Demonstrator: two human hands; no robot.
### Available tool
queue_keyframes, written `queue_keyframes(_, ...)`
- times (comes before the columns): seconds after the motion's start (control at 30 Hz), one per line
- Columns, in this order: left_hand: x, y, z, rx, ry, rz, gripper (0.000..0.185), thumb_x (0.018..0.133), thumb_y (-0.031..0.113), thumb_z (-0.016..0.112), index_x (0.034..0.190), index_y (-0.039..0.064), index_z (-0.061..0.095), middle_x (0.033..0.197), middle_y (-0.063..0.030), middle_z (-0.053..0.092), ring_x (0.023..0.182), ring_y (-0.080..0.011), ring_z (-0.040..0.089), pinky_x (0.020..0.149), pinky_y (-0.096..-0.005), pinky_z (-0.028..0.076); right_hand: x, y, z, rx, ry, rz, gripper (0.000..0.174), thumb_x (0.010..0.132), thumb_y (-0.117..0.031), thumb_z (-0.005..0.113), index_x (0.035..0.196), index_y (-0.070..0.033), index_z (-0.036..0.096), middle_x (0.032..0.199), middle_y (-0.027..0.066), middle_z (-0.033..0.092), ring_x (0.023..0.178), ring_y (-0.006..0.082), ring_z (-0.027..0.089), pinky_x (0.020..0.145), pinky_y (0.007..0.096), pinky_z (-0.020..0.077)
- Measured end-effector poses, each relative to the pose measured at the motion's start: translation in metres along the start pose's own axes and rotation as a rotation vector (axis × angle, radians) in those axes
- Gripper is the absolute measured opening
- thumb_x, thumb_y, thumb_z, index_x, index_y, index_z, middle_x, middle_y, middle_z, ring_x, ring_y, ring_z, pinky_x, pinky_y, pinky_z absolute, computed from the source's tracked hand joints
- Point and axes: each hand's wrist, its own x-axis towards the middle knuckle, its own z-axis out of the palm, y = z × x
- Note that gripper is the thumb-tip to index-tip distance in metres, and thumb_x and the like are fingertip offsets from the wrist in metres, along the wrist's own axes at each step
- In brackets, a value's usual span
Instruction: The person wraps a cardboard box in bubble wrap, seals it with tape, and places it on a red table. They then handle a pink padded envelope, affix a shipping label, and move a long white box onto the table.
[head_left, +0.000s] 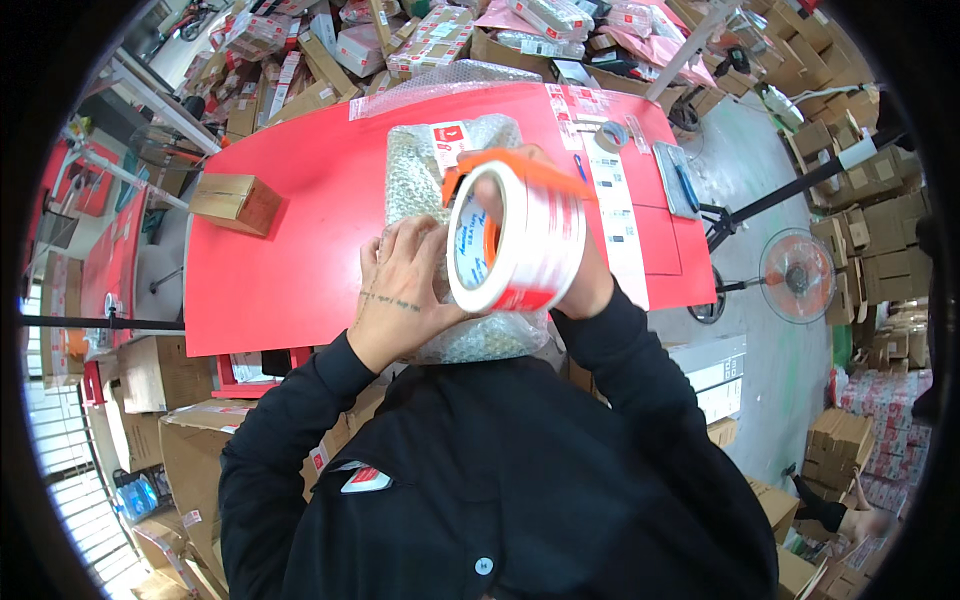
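A parcel in bubble wrap (416, 172) lies on the red table (315, 255) and reaches its near edge, close to my body. Printed red-and-white tape crosses its far part. My left hand (401, 289) rests on the parcel's left side, fingers spread and thumb pointing right. My right hand (589, 277) grips an orange tape dispenser (525, 169) with a large roll of white-and-red packing tape (540, 240), held tilted above the parcel. The roll hides part of the parcel and most of my right fingers. Whether the dispenser touches the wrap cannot be told.
A small cardboard box (234, 204) stands at the table's left. On the right lie a roll of clear tape (612, 136), a label strip (616, 217) and a blue-handled tool (685, 187). Heaped parcels (435, 37) border the far edge; a fan (796, 276) stands at right. A person lies lower right.
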Motion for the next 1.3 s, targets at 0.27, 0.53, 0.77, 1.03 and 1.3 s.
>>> queue_keyframes(0.27, -0.002, -0.024, 0.029, -0.027, -0.067, -0.044, 0.103, 0.076, 0.045, 0.083, 0.160, 0.008, 0.038, 0.171, -0.0213, 0.024, 0.159, -0.0473, 0.013, 0.117, -0.0743, 0.025, -0.076, 0.034, 0.010, -0.156, 0.093, -0.179, 0.049, 0.088, -0.004, 0.074, 0.135, -0.004, 0.059, 0.140, 0.0154, 0.057, 0.129, 0.0300, 0.057, 0.113, 0.0411, 0.0441)
queue_keyframes(0.53, 0.018, -0.027, 0.025, 0.032, -0.105, 0.051, 0.097, 0.072, 0.051, 0.082, 0.151, 0.008, 0.046, 0.162, -0.0188, 0.036, 0.157, -0.0477, 0.018, 0.113, -0.0796, 0.025, -0.087, -0.029, 0.054, 0.028, 0.320, 0.371, 0.050, 0.106, -0.033, 0.063, 0.142, 0.000, 0.051, 0.121, 0.0122, 0.066, 0.100, 0.0154, 0.068, 0.092, 0.0292, 0.0544)
queue_keyframes(0.77, 0.015, -0.044, 0.039, -0.009, -0.106, -0.044, 0.105, 0.078, 0.069, 0.073, 0.157, 0.008, 0.039, 0.171, -0.0194, 0.024, 0.159, -0.0491, 0.009, 0.115, -0.0799, 0.023, -0.198, 0.000, 0.127, -0.124, 0.569, 0.196, 0.056, 0.103, -0.020, 0.064, 0.149, 0.002, 0.039, 0.127, 0.0154, 0.063, 0.096, 0.0193, 0.071, 0.086, 0.0334, 0.0581)
queue_keyframes(1.03, 0.041, -0.072, 0.039, 0.008, -0.297, 0.194, 0.102, 0.081, 0.068, 0.074, 0.156, 0.008, 0.042, 0.169, -0.0217, 0.029, 0.156, -0.0506, 0.017, 0.120, -0.0621, 0.032, -0.252, 0.104, 0.154, 0.293, 0.627, 0.467, 0.040, 0.101, -0.033, 0.072, 0.112, 0.005, 0.071, 0.095, 0.0056, 0.073, 0.077, 0.0098, 0.065, 0.072, 0.0295, 0.0546)
queue_keyframes(1.3, 0.231, -0.150, 0.042, 0.598, -0.068, 0.762, 0.070, 0.102, 0.003, 0.046, 0.161, 0.040, 0.036, 0.141, -0.0280, 0.058, 0.124, -0.0457, 0.063, 0.100, -0.0488, 0.053, -0.231, 0.115, 0.143, 0.173, 0.544, 0.556, 0.042, 0.090, -0.035, 0.082, 0.098, 0.006, 0.075, 0.078, 0.0073, 0.073, 0.069, 0.0115, 0.066, 0.067, 0.0318, 0.0532)
